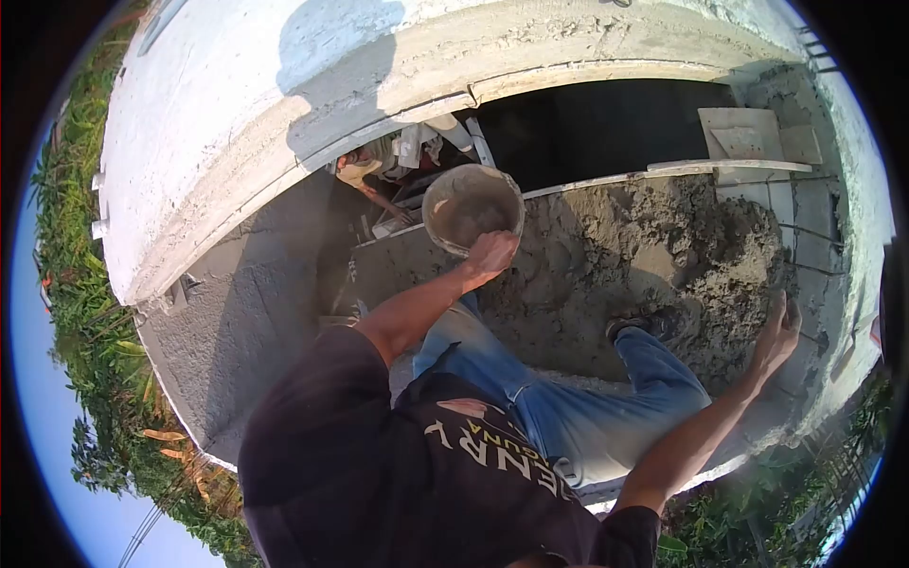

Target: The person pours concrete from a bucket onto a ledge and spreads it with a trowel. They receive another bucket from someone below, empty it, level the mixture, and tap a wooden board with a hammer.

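Grey mortar everywhere, folks. Starting at the fingers [502, 241]: the ones on the left hand [492, 256] are curled tight over the near rim of a round bucket [473, 178], thumb side up, clamped on the edge and not on any handle I can see. The bucket sits at about 12 o'clock from the middle of the view, at the end of a straight arm, with a scoop of wet mortar [469, 222] in the bottom.

The right hand [778, 331] is out at 3 o'clock, fingers spread loose and flat on a rough concrete edge [805, 364], gripping nothing, just bracing.

My take on doing this bit well: a one-handed rim grip is touchy, so hold the rim level, wrist locked, and let the braced hand carry the lean.

Orientation: the bucket's mouth faces up at the person's head, tipped slightly toward 6 o'clock. It's round, so no real long side; its depth axis runs down and away.

Further out: a big mortar heap [653, 246] at 2 o'clock, one shoe [644, 327] planted at its foot, blue jeans [568, 417] at 5. Just past the bucket at 11 o'clock a co-worker [365, 170] crouches in the dark opening under a white curved slab [237, 123].
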`<state>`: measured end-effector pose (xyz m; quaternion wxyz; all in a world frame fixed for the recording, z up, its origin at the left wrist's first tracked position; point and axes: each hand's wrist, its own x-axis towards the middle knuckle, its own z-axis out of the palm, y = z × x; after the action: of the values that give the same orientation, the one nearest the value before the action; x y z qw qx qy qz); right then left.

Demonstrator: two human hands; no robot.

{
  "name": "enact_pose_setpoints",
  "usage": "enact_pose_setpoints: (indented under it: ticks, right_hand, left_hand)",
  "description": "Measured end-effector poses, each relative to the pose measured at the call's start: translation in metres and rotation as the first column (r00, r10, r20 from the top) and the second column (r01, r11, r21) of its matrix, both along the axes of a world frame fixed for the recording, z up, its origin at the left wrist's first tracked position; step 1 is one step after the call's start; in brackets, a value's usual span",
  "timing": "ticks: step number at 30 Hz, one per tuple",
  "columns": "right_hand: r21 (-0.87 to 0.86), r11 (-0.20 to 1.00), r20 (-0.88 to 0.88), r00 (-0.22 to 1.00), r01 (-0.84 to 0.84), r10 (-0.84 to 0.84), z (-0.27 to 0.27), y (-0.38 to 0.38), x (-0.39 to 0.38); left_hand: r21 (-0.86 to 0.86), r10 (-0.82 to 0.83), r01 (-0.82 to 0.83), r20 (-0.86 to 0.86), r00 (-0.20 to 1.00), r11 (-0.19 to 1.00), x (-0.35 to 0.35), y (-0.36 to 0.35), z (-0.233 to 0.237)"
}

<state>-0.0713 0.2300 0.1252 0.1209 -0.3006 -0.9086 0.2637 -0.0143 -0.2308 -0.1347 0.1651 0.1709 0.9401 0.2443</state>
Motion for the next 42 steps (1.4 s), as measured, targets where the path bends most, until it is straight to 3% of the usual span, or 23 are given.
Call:
enact_pose_setpoints:
  ticks: [3,4,5,7,8,10,12,14,16,18,21,23,25,26,28,29,31,33,35,36,37,41,42]
  right_hand:
    - [0.151,0.984,-0.063,0.994,0.095,-0.086,0.016,-0.037,0.021]
    - [0.144,0.985,-0.094,0.992,0.092,-0.079,0.01,-0.04,0.034]
    - [0.139,0.986,-0.124,0.99,0.087,-0.07,0.003,-0.043,0.047]
    - [0.109,0.987,-0.164,0.982,0.115,-0.096,-0.013,-0.048,0.068]
    - [0.122,0.986,-0.162,0.982,0.115,-0.094,-0.024,-0.048,0.075]
    - [0.178,0.975,-0.129,0.985,0.133,-0.111,-0.03,-0.05,0.085]
    - [0.195,0.973,-0.108,0.989,0.126,-0.106,-0.029,-0.062,0.083]
    - [0.145,0.981,-0.119,0.987,0.129,-0.112,-0.032,-0.064,0.086]
    - [0.098,0.979,-0.149,0.975,0.179,-0.163,-0.034,-0.062,0.086]
    - [0.101,0.968,-0.188,0.96,0.231,-0.21,-0.03,-0.067,0.091]
    - [0.149,0.95,-0.171,0.954,0.274,-0.248,-0.035,-0.064,0.1]
    - [0.081,0.96,-0.199,0.948,0.27,-0.249,-0.032,-0.069,0.096]
    - [0.106,0.953,-0.112,0.956,0.284,-0.272,-0.041,-0.062,0.097]
    - [0.102,0.956,-0.119,0.957,0.275,-0.263,-0.042,-0.066,0.09]
    - [0.096,0.952,-0.086,0.955,0.29,-0.282,-0.037,-0.066,0.097]
    - [0.108,0.931,-0.11,0.935,0.348,-0.336,-0.034,-0.063,0.107]
    - [0.044,0.953,-0.092,0.951,0.299,-0.294,-0.03,-0.057,0.099]
    - [0.004,0.936,-0.114,0.93,0.351,-0.348,-0.016,-0.036,0.097]
    - [0.043,0.924,-0.138,0.919,0.379,-0.37,-0.006,0.003,0.087]
    - [0.118,0.913,-0.158,0.915,0.39,-0.37,-0.004,0.031,0.082]
    - [0.181,0.898,-0.172,0.912,0.401,-0.372,0.011,0.052,0.076]
    - [0.352,0.786,-0.169,0.861,0.508,-0.48,0.034,0.166,0.046]
    - [0.349,0.78,-0.126,0.851,0.519,-0.51,0.039,0.195,0.038]
  left_hand:
    - [-0.202,0.046,-0.047,-0.01,0.999,0.978,0.023,-0.099,-0.006]
    - [-0.306,0.167,-0.151,0.026,0.986,0.94,0.023,-0.129,-0.005]
    - [-0.481,0.288,-0.142,0.243,0.926,0.865,0.016,-0.155,0.017]
    - [-0.499,0.296,-0.131,0.267,0.917,0.857,0.037,-0.233,-0.013]
    - [-0.426,0.279,-0.206,0.116,0.953,0.881,0.051,-0.27,-0.028]
    - [-0.572,0.482,-0.251,0.297,0.824,0.781,0.043,-0.299,0.001]
    - [-0.519,0.497,-0.31,0.271,0.824,0.797,0.057,-0.357,-0.018]
    - [-0.589,0.517,-0.295,0.25,0.819,0.752,0.058,-0.391,-0.021]
    - [-0.599,0.6,-0.371,0.235,0.765,0.709,0.05,-0.395,0.003]
    - [-0.556,0.573,-0.398,0.18,0.8,0.73,0.057,-0.43,-0.028]
    - [-0.519,0.635,-0.467,0.207,0.744,0.716,0.055,-0.44,-0.044]
    - [-0.503,0.673,-0.515,0.199,0.712,0.694,0.053,-0.447,-0.063]
    - [-0.532,0.496,-0.358,0.139,0.857,0.767,0.056,-0.455,-0.112]
    - [-0.53,0.505,-0.37,0.131,0.853,0.763,0.061,-0.455,-0.114]
    - [-0.56,0.164,-0.064,0.13,0.978,0.826,0.035,-0.425,-0.124]
    - [-0.441,0.121,-0.091,0.039,0.992,0.893,0.021,-0.396,-0.093]
    - [-0.201,0.027,-0.058,-0.154,0.988,0.978,-0.018,-0.297,0.044]
    - [-0.005,0.201,-0.201,0.096,0.975,0.98,-0.054,-0.216,0.132]
    - [0.122,0.064,-0.044,-0.165,0.984,0.992,-0.094,-0.166,0.214]
    - [0.168,0.046,0.028,-0.416,0.908,0.985,-0.11,-0.14,0.261]
    - [0.134,0.003,0.101,-0.617,0.787,0.986,-0.139,-0.129,0.281]
    - [0.044,-0.041,0.097,-0.686,0.726,0.994,-0.26,-0.075,0.342]
    - [-0.041,-0.072,0.06,-0.633,0.771,0.997,-0.295,-0.065,0.338]
